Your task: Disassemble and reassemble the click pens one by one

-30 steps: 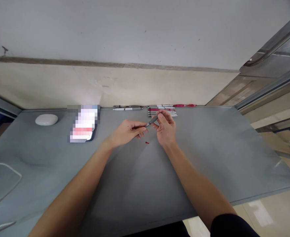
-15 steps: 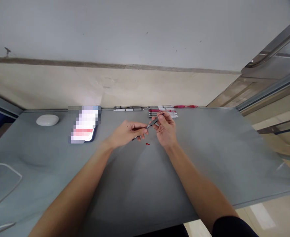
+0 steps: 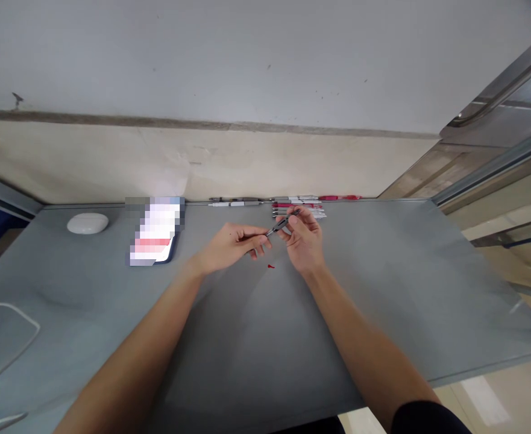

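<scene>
Above the desk (image 3: 256,337), your left hand (image 3: 231,244) and right hand (image 3: 305,240) both pinch one grey pen (image 3: 282,225).

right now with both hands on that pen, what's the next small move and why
Probably keep the left hand steady and ease the pen along its own line with the right hand. Both hands pinch the thin grey pen between them above the grey table, and a small red piece lies loose just below, so a piece may already be off. A sideways pull could bend it.
</scene>
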### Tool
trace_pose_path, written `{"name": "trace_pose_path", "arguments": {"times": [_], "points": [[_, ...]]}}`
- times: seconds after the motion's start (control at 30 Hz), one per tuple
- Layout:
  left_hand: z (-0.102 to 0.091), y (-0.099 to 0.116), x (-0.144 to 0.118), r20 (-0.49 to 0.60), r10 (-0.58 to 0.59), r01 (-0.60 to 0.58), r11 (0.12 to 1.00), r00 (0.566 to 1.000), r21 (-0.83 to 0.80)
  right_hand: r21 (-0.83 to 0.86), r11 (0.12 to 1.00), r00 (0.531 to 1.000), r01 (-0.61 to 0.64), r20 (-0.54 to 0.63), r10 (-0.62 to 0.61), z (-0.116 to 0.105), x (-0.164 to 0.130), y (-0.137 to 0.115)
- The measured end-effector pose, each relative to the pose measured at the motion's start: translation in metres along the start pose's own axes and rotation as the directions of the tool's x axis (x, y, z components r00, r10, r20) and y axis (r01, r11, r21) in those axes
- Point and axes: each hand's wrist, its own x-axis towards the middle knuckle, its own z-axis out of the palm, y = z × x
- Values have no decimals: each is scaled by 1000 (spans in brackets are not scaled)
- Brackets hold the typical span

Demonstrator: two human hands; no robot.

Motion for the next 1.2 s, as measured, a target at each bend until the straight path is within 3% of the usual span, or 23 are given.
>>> {"name": "trace_pose_path", "arguments": {"times": [0.13, 0.23, 0.33, 0.47, 0.63, 0.87, 1.03, 1.1, 1.2], "points": [[-3, 6, -2, 166, -68, 79, 995, 984, -64, 6, 1000, 998, -8, 59, 7, -1, 1, -3], [-4, 6, -2, 203, -81, 94, 994, 976, -55, 20, 1000, 997, -24, 79, 22, -1, 2, -4], [-4, 6, -1, 152, -62, 66, 998, 986, -22, 33, 999, 998, -24, 61, 22, 0, 2, -3], [1, 5, 0, 1, -29, 29, 996, 1000, 84, 18, 1000, 1000, -5, -22, 6, 2, 2, 0], [9, -3, 2, -157, 5, 23, 985, 988, 174, -59, 998, 991, 38, -129, -45, 5, 2, 3], [-1, 4, 0, 11, 7, -8, 991, 1000, 132, -110, 993, 997, 34, -59, -41, 3, 0, -1], [-3, 8, -2, 163, -16, 5, 997, 986, 71, -42, 999, 1000, 24, 11, -23, 2, 0, -3], [-1, 8, -2, 145, -14, 4, 997, 989, 71, -23, 1000, 1000, 16, 15, -15, 3, 1, -2], [4, 5, 0, 20, -3, 0, 990, 1000, 141, -22, 999, 999, 31, -34, -31, 4, 2, 2]]}}
